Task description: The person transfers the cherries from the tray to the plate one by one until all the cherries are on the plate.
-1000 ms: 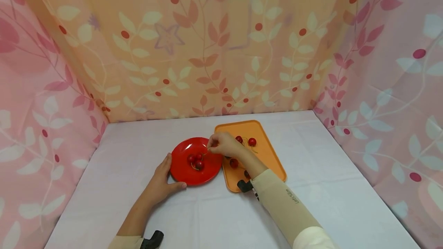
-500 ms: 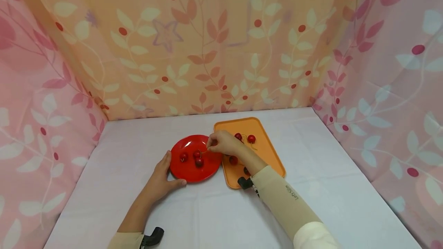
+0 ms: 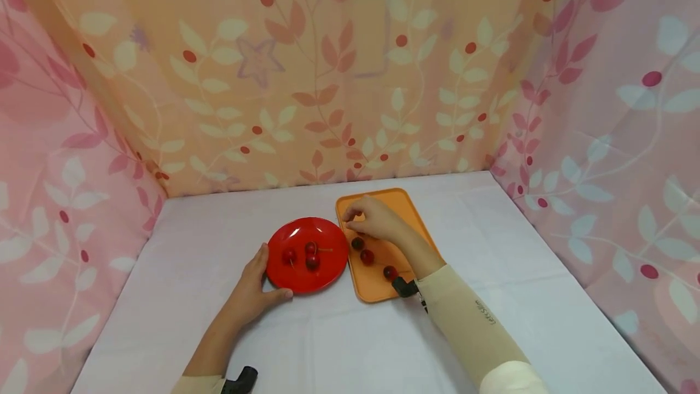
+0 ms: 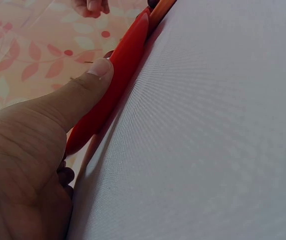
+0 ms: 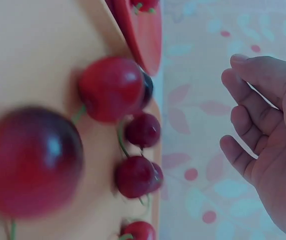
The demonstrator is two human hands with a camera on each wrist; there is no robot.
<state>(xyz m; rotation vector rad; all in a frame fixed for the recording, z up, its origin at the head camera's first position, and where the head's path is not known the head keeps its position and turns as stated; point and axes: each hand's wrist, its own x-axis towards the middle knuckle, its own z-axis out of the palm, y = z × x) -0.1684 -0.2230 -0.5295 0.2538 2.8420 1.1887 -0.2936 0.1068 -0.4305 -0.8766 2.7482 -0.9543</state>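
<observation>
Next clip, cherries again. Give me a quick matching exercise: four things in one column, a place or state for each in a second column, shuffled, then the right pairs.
Things:
1. left hand
2. right hand
3. red plate
4. orange tray

Places or states:
A. bears three cherries, left of the tray
B. thumb on the plate's near rim
C. bears more cherries, right of the plate
D. over the tray, fingers loosely bent, holding nothing

Pairs: 1-B, 2-D, 3-A, 4-C

On the tabletop (image 3: 492, 248) your plate (image 3: 328, 272) lies just left of the tray (image 3: 415, 224), three cherries (image 3: 288, 255) on it, your left hand (image 3: 253, 287) at its near-left rim, your right hand (image 3: 376, 219) over the tray.
</observation>
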